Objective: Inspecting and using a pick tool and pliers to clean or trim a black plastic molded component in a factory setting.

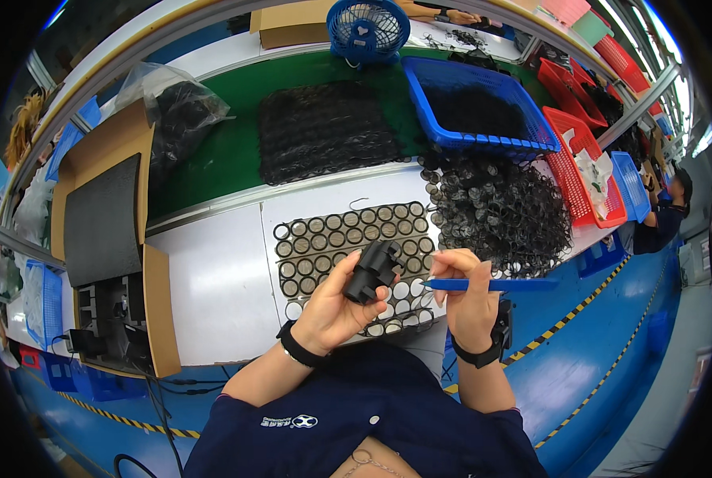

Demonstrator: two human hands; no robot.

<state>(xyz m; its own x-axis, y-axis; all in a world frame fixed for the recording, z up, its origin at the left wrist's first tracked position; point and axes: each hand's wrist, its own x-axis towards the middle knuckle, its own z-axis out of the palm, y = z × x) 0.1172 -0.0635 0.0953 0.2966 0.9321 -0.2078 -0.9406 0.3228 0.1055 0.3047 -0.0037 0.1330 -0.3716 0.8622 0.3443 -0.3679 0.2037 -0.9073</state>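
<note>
factory assembly line | green conveyor belt | blue parts basket | red baskets | seated co-worker

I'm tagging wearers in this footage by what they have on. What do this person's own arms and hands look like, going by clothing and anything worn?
Both hands are bare, with no gloves: the left hand and the right hand. Each wrist carries a black band: the left wristband is plain, while the right wristband has a small black box attached. The forearms are uncovered; the dark navy sleeves end near the elbows.
</note>
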